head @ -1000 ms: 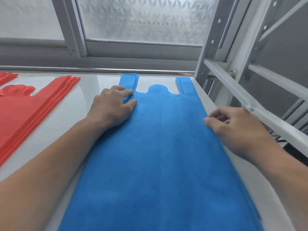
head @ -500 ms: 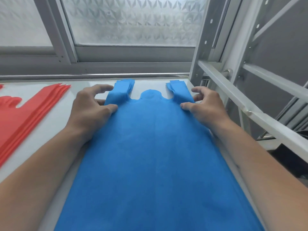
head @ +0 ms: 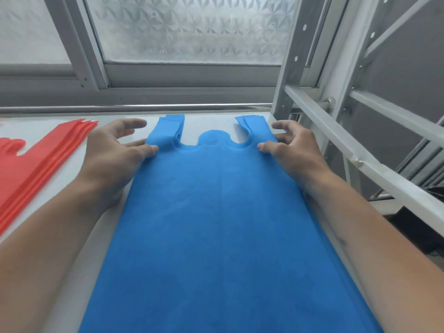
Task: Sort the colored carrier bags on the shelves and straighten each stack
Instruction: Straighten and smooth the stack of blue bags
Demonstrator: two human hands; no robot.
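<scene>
Blue carrier bags (head: 223,224) lie in one flat stack on the white shelf (head: 72,236), and this stack is the landmark for all places here. Its two handle loops point to the far edge, toward the frosted window (head: 189,30), and the layers in the loops are slightly fanned, not exactly one over another.

The left hand (head: 115,150) is at the left side of the stack, next to the left handle. Its fingers (head: 134,123) are spread and almost straight; the thumb tip touches the blue cloth at the base of the handle, and the other fingers reach out over the bare shelf beside it. It grips nothing.

The right hand (head: 295,147) is at the right side of the stack, next to the right handle. Its thumb touches the cloth near the base of the handle, and the fingers are relaxed and open along the right edge, holding nothing.

Left of the stack, well apart, red carrier bags (head: 31,169) lie in a fanned pile. Right of the stack stands the metal shelf frame (head: 319,126).
</scene>
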